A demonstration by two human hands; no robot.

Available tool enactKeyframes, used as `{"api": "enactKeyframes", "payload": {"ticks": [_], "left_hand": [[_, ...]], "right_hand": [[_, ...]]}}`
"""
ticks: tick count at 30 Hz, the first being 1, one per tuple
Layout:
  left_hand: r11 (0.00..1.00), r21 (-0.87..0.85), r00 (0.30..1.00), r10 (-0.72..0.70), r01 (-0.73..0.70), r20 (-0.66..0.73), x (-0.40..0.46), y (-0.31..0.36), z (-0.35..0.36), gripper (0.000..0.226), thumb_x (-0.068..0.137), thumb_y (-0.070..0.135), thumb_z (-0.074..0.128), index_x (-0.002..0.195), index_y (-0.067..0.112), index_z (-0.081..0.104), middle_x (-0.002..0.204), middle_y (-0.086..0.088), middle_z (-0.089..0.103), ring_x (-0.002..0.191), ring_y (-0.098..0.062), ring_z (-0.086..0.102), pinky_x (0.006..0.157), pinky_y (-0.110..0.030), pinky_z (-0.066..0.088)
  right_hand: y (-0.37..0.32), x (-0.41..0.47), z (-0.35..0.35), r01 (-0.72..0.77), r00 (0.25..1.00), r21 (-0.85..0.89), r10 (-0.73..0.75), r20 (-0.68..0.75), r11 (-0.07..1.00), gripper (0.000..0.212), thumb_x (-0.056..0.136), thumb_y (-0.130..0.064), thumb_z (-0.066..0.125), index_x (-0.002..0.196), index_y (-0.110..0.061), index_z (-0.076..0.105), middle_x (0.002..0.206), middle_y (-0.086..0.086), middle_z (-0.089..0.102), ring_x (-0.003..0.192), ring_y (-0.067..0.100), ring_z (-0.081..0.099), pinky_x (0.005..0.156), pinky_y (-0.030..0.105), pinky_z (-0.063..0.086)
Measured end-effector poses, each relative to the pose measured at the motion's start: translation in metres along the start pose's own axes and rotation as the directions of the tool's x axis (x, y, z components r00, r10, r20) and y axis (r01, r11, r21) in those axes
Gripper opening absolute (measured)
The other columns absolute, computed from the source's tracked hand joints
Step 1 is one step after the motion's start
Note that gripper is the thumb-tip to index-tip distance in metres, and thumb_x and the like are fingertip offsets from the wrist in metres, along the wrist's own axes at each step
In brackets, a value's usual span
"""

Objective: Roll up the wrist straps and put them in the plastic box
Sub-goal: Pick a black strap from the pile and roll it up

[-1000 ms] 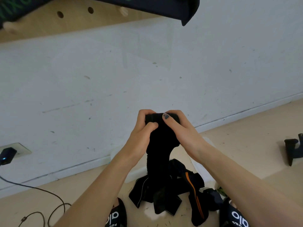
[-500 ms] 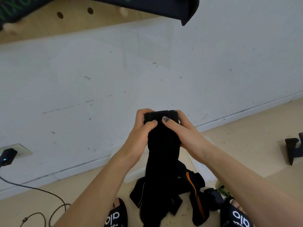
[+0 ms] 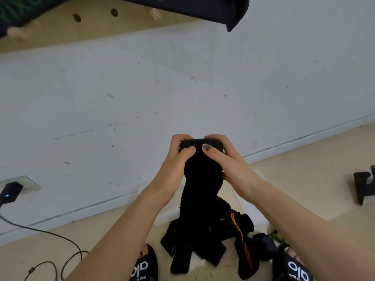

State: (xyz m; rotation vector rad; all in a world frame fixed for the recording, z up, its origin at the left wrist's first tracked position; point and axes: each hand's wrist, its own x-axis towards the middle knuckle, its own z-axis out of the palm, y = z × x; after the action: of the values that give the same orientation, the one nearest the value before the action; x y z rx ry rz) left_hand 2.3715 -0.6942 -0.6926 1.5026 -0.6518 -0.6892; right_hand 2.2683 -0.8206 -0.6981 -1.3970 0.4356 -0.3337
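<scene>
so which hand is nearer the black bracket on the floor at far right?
Right. The right hand grips the strap roll on the side facing the bracket; the left hand grips the roll's far side, farther from it.

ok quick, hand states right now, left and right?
Left hand: closed, gripping the rolled top of the black wrist strap.
Right hand: closed on the same roll, thumb pressed on its front.
</scene>
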Motion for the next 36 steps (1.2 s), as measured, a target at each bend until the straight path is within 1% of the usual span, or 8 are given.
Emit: {"api": "enactKeyframes", "payload": {"ticks": [5, 11, 16, 19, 25, 28, 31, 36], "left_hand": [[0.999, -0.027, 0.999, 0.03, -0.029, 0.033, -0.0025, 0.0033, -0.0002, 0.032, 0.083, 0.02, 0.048, 0.11, 0.037, 0.053, 0.11, -0.003, 0.064, 0.101, -0.015, 0.063, 0.098, -0.046, 0.053], [0.999, 0.027, 0.999, -0.033, 0.032, 0.038, 0.0001, -0.0048, -0.0011, 0.029, 0.092, 0.054, 0.048, 0.117, 0.042, 0.052, 0.12, 0.007, 0.065, 0.111, -0.011, 0.067, 0.106, -0.043, 0.052], [1.0, 0.009, 0.999, -0.007, 0.006, 0.043, -0.0007, -0.0014, -0.0008, 0.018, 0.103, 0.025, 0.047, 0.116, 0.037, 0.051, 0.116, 0.0, 0.061, 0.097, -0.004, 0.067, 0.086, -0.028, 0.057], [1.0, -0.015, 0.999, -0.013, 0.014, 0.036, -0.0024, 0.0024, 0.0, 0.028, 0.103, 0.015, 0.045, 0.117, 0.038, 0.051, 0.116, -0.003, 0.061, 0.09, -0.005, 0.067, 0.083, -0.032, 0.059], [0.998, 0.041, 0.998, -0.045, 0.044, 0.034, -0.0031, -0.0026, -0.0021, 0.033, 0.092, 0.053, 0.05, 0.122, 0.04, 0.05, 0.122, 0.004, 0.064, 0.113, -0.012, 0.067, 0.105, -0.044, 0.053], [0.999, 0.027, 0.999, -0.033, 0.032, 0.02, -0.002, -0.0037, -0.0038, 0.022, 0.098, 0.04, 0.053, 0.119, 0.035, 0.054, 0.116, 0.004, 0.067, 0.111, -0.013, 0.068, 0.102, -0.04, 0.055], [1.0, 0.018, 0.999, 0.009, -0.01, 0.031, -0.0027, -0.0013, -0.0025, 0.02, 0.105, 0.019, 0.049, 0.122, 0.029, 0.051, 0.112, 0.003, 0.064, 0.097, -0.002, 0.067, 0.085, -0.024, 0.057], [0.998, -0.024, 0.998, 0.06, -0.06, 0.001, -0.0043, 0.0021, -0.0015, 0.036, 0.086, 0.028, 0.053, 0.121, 0.033, 0.051, 0.108, 0.005, 0.063, 0.088, 0.001, 0.066, 0.075, -0.019, 0.054]], "right_hand": [[0.0013, -0.0004, 0.0015, -0.036, 0.999, -0.056, 0.035, -0.015, 0.998, 0.035, 0.097, -0.057, 0.061, 0.119, -0.029, 0.062, 0.109, -0.006, 0.073, 0.099, 0.009, 0.074, 0.088, 0.035, 0.058], [0.0013, -0.0004, -0.001, 0.031, 0.999, -0.028, -0.031, -0.018, 0.999, 0.024, 0.099, -0.034, 0.066, 0.118, -0.02, 0.06, 0.105, 0.0, 0.072, 0.093, 0.009, 0.073, 0.075, 0.021, 0.056], [0.0001, 0.001, -0.0021, -0.068, 0.997, -0.015, 0.068, 0.022, 0.998, 0.036, 0.097, -0.05, 0.062, 0.126, -0.028, 0.06, 0.115, 0.001, 0.072, 0.1, 0.014, 0.075, 0.083, 0.035, 0.062], [0.0003, 0.0016, -0.0005, -0.087, 0.995, -0.039, 0.089, 0.036, 0.995, 0.045, 0.097, -0.058, 0.059, 0.131, -0.029, 0.06, 0.117, -0.002, 0.074, 0.102, 0.012, 0.075, 0.084, 0.036, 0.063], [0.0031, 0.0011, 0.0001, -0.021, 0.999, -0.042, 0.02, -0.04, 0.999, 0.035, 0.098, -0.048, 0.065, 0.122, -0.023, 0.061, 0.117, 0.001, 0.074, 0.106, 0.014, 0.074, 0.097, 0.04, 0.059], [0.0023, 0.0015, -0.0004, -0.059, 0.998, -0.037, 0.058, -0.016, 0.998, 0.037, 0.097, -0.052, 0.064, 0.124, -0.026, 0.06, 0.118, -0.001, 0.074, 0.107, 0.014, 0.073, 0.099, 0.044, 0.058], [0.0027, 0.0015, -0.0007, -0.121, 0.991, -0.048, 0.124, 0.056, 0.991, 0.056, 0.09, -0.069, 0.06, 0.133, -0.034, 0.057, 0.12, -0.003, 0.073, 0.106, 0.015, 0.074, 0.094, 0.045, 0.061], [0.0027, -0.0004, 0.0044, -0.051, 0.998, -0.023, 0.052, 0.036, 0.998, 0.044, 0.095, -0.06, 0.061, 0.128, -0.031, 0.06, 0.109, -0.004, 0.075, 0.095, 0.011, 0.076, 0.083, 0.036, 0.062]]}}
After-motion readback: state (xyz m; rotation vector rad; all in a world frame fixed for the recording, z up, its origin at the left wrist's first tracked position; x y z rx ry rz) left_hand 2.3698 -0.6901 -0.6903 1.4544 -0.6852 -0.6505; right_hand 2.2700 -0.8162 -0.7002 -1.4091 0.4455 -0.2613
